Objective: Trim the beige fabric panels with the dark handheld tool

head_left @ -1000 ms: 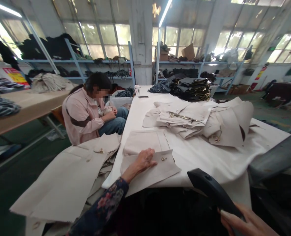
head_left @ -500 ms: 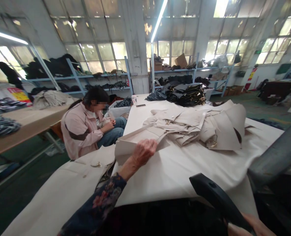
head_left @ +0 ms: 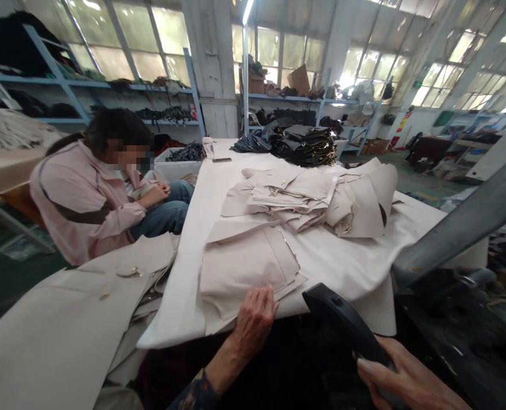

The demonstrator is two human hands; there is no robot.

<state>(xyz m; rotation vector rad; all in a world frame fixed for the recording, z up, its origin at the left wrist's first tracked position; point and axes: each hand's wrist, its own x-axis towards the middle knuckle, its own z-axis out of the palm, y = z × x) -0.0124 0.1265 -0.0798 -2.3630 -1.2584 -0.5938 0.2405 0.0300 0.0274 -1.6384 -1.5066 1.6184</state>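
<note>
My left hand (head_left: 256, 319) is closed over the near edge of a beige leather-like piece (head_left: 240, 265), its fingers together. This piece lies at the table's front edge and has a seamed strip along its right side. My right hand (head_left: 400, 370) is wrapped round a black curved hand tool (head_left: 345, 316) with a blunt, squared front end; its exact kind I cannot make out. The tool is held in front of the table edge, to the right of my left hand. Behind the piece lies a loose heap of beige pieces (head_left: 291, 193) with some metal fittings.
More beige pieces (head_left: 65, 313) are stacked at the lower left. A co-worker in a pink jacket (head_left: 86, 199) sits left of the white-covered table (head_left: 338, 273). Black pieces (head_left: 304, 145) are piled at its far end. A grey metal bar (head_left: 462, 210) slants along the right.
My left hand has come down and nearer with the beige piece, which now lies flatter at the front edge. The view has turned right, and my right hand and its tool show more fully.
</note>
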